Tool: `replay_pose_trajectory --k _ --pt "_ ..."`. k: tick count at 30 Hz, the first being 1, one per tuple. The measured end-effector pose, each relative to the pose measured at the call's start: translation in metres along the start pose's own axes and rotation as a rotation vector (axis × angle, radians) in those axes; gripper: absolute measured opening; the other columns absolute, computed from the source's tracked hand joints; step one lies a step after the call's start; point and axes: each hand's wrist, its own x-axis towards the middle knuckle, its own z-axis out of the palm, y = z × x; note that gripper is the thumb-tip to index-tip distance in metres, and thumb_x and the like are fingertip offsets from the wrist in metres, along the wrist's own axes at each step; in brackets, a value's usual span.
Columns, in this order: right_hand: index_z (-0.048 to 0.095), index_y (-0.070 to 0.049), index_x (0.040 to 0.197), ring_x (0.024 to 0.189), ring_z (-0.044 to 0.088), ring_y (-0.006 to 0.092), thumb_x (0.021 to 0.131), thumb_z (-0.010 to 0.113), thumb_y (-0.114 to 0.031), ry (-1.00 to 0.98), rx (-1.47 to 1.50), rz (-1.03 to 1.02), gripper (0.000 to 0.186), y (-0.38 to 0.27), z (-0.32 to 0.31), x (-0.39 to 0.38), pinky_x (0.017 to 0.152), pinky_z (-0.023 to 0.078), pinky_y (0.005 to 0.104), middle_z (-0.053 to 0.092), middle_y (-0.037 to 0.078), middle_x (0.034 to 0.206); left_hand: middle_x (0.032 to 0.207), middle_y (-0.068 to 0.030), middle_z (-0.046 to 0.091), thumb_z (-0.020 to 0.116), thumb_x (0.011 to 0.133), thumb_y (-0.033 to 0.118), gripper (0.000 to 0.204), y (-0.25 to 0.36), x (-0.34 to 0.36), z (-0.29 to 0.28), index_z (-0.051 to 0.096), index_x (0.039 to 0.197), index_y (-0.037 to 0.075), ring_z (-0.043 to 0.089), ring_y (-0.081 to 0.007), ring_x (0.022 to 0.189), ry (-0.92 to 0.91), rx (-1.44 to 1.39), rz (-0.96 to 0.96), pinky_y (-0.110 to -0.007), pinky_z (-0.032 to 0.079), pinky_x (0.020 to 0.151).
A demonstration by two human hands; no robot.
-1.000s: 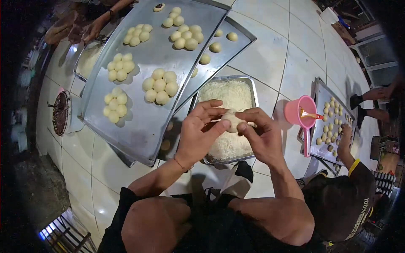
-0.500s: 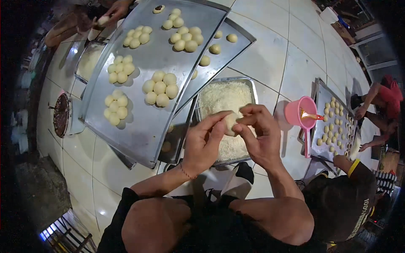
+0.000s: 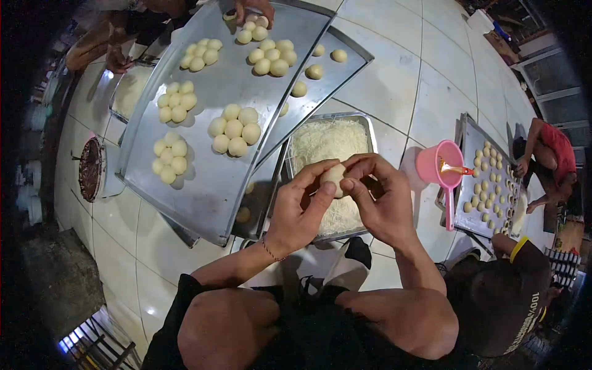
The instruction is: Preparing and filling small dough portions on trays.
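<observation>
A pale dough ball is pinched between both my hands, above a metal pan heaped with shredded cheese. My left hand grips it with thumb and bent fingers. My right hand presses its thumb and fingertips on the ball's right side. To the left lies a large metal tray bearing several clusters of dough balls. Under its right edge is a second tray with single dough balls.
Right of the pan stands a pink dipper with a brush in it. Farther right, people sit around another tray of dough pieces. A bowl of dark filling stands far left. Another person's hand reaches over the big tray's far end.
My fingers have shifted round the dough ball, and more of it shows. At the far end, another person's hand has come over the big tray onto a cluster.
</observation>
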Motion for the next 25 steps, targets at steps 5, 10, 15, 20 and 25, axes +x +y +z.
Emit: replay_pose_trajectory --k 5,10,15,20,25 --pt "0.065 0.003 0.096 0.074 0.058 0.0146 0.084 0.062 0.007 0.011 -0.168 -0.126 0.013 -0.001 0.002 0.005 0.062 0.048 0.0232 0.063 0.011 0.093 0.103 -0.0092 0.060 0.047 0.100 0.011 0.028 0.003 0.004 -0.002 0.053 0.125 -0.001 0.056 -0.0128 0.084 -0.068 -0.113 -0.118 -0.025 0.049 0.075" --pt "0.062 0.004 0.095 0.079 0.059 0.0169 0.084 0.063 0.004 -0.113 -0.098 -0.079 0.011 -0.014 0.002 0.008 0.066 0.051 0.0261 0.063 0.011 0.095 0.104 -0.0101 0.061 0.046 0.102 0.014 0.028 -0.011 0.007 -0.024 0.053 0.124 -0.001 0.057 -0.0133 0.083 -0.172 -0.452 -0.329 -0.025 0.050 0.074" --pt "0.062 0.003 0.106 0.080 0.061 0.0212 0.082 0.066 0.004 -0.208 -0.025 0.101 0.024 -0.007 0.001 0.045 0.069 0.053 0.0295 0.064 0.012 0.094 0.106 -0.0115 0.063 0.046 0.103 0.017 0.028 -0.002 0.018 -0.034 0.054 0.124 -0.001 0.060 -0.0158 0.083 -0.090 -0.619 -0.461 -0.026 0.051 0.074" --pt "0.062 0.000 0.111 0.078 0.062 0.0240 0.081 0.069 0.001 -0.305 -0.428 -0.233 0.031 -0.024 0.024 0.083 0.075 0.053 0.0321 0.065 0.012 0.094 0.111 -0.0125 0.063 0.048 0.103 0.022 0.032 0.007 0.034 -0.044 0.053 0.125 -0.001 0.062 -0.0197 0.088 0.180 -0.850 -0.408 -0.028 0.052 0.079" --pt "0.062 -0.005 0.117 0.080 0.063 0.0272 0.087 0.067 -0.003 -0.398 -0.623 -0.264 0.031 -0.017 0.035 0.143 0.078 0.054 0.0337 0.067 0.013 0.103 0.119 -0.0065 0.060 0.054 0.099 0.042 0.045 -0.010 0.060 -0.089 0.050 0.131 0.011 0.052 -0.0234 0.119 -0.150 -0.984 -0.423 -0.048 0.033 0.110"
